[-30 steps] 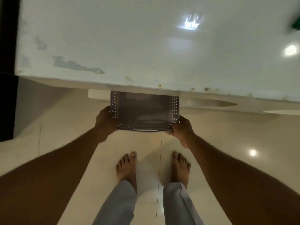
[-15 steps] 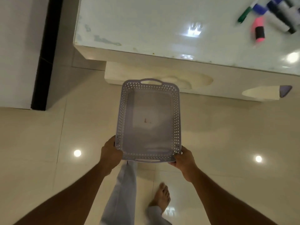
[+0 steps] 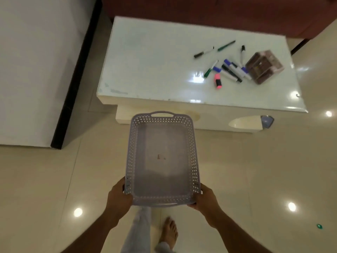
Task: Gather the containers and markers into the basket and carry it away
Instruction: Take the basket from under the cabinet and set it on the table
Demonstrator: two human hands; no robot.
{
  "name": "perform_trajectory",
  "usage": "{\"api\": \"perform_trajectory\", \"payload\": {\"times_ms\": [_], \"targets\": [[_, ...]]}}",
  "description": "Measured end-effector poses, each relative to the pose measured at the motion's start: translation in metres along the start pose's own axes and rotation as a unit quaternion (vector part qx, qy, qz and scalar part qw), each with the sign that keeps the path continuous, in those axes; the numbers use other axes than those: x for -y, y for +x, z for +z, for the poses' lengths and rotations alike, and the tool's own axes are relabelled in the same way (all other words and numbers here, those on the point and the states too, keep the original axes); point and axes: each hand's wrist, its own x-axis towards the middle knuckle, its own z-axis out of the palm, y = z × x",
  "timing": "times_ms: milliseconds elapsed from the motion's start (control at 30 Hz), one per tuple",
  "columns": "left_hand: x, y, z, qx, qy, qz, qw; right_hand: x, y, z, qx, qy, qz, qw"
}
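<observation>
Basket [image 3: 160, 161] gripped at its near corners by left hand [image 3: 117, 199] and right hand [image 3: 205, 199].

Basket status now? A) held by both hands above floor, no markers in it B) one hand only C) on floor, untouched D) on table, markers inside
A: the left hand and right hand grip the basket at its near corners; the markers lie on the table.

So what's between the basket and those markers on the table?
In the head view, only the front edge and bare glossy top of the table separate the basket from the markers.
</observation>
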Motion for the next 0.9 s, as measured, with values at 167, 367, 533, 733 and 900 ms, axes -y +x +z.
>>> {"api": "perform_trajectory", "payload": {"times_ms": [167,367,533,733,900], "targets": [[-0.091,0.032,-0.038,-0.030,0.028,0.064,0.997,0.100,0.015,0.010,0.015,0.021,-0.056,0.998],[-0.196,0.123,-0.078,-0.046,0.032,0.097,0.994,0.231,0.076,0.029,0.022,0.018,-0.120,0.992],[-0.269,0.225,-0.091,-0.041,0.019,0.111,0.993,0.322,0.154,0.049,0.019,0.025,-0.126,0.992],[-0.312,0.340,-0.096,-0.024,0.035,0.079,0.996,0.385,0.245,0.075,0.006,0.041,-0.073,0.996],[-0.331,0.387,-0.097,-0.011,0.052,0.070,0.996,0.402,0.286,0.086,-0.009,0.053,-0.033,0.998]]}}
